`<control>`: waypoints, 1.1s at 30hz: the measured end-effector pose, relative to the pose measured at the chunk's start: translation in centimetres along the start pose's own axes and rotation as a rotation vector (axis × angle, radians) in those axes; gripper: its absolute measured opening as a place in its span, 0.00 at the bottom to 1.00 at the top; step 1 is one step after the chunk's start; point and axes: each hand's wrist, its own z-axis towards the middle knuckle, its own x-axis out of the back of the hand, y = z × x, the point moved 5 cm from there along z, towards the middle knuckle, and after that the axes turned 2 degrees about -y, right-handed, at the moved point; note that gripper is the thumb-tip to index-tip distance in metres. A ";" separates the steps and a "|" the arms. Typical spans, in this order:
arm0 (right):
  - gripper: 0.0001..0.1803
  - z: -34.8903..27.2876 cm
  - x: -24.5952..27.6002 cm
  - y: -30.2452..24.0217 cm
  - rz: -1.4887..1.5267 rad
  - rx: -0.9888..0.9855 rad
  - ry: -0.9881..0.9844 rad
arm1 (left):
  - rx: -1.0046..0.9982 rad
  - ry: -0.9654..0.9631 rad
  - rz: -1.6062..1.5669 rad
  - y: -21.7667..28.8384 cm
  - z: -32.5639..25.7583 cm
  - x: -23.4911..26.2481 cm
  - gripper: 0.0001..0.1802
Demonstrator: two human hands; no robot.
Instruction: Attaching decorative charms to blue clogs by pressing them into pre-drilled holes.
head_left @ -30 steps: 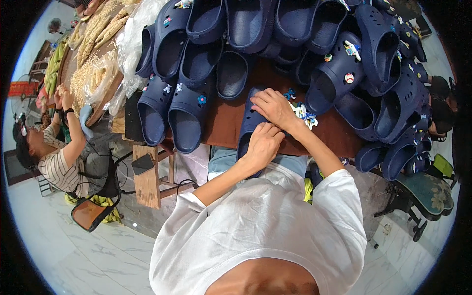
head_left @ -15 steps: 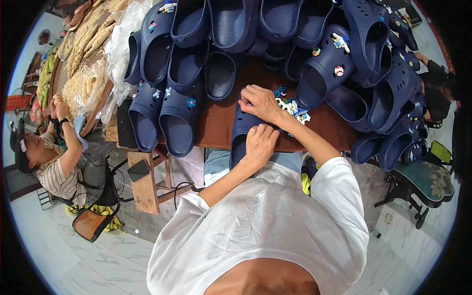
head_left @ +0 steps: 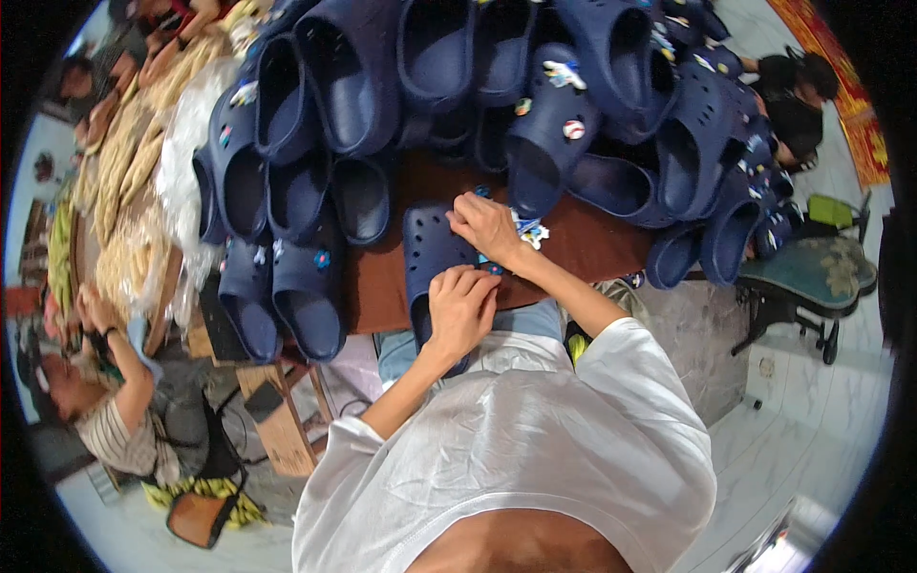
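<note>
In the head view, a navy foam clog (head_left: 430, 263) is lying on the brown table (head_left: 592, 250), its long axis running away from the person. The left hand (head_left: 461, 307) is gripping its heel end, fingers curled over it. The right hand (head_left: 489, 225) is pinching at the toe end beside small colourful charms (head_left: 528, 230), wrist bent inward.

Navy perforated clog (head_left: 430, 258), brown table (head_left: 592, 244), white shirt (head_left: 516, 458), multicoloured charms (head_left: 528, 229)
</note>
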 end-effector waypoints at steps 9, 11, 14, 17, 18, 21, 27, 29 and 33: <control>0.11 -5.4 5.5 -3.9 0.090 -0.049 0.143 | 0.088 0.126 -0.020 -2.1 0.0 6.4 0.30; 0.10 -7.9 5.2 -5.2 0.128 -0.044 0.126 | 0.145 0.058 -0.011 -3.9 -1.3 5.4 0.38; 0.11 -11.3 4.2 -6.7 0.175 -0.075 0.075 | 0.320 0.014 -0.035 -5.7 -3.4 3.9 0.36; 0.13 -13.7 3.9 -7.5 0.206 -0.108 0.071 | 0.353 0.050 -0.163 -6.7 -4.2 3.0 0.36; 0.16 -14.3 3.6 -7.6 0.234 -0.153 0.058 | 0.400 0.068 -0.241 -6.8 -4.3 3.0 0.36; 0.22 -15.1 3.0 -7.9 0.320 -0.229 0.030 | 0.353 0.178 -0.176 -5.3 -4.5 4.0 0.37; 0.45 -15.2 2.2 -8.7 0.510 -0.396 -0.057 | 0.218 0.330 -0.119 -0.8 -2.1 6.6 0.38; 0.45 -15.1 2.3 -8.9 0.641 -0.500 -0.095 | 0.154 0.315 -0.133 1.0 -0.4 6.4 0.38; 0.40 -18.1 0.3 -7.1 0.896 -0.601 0.110 | -0.061 0.075 -0.309 4.9 3.3 5.5 0.34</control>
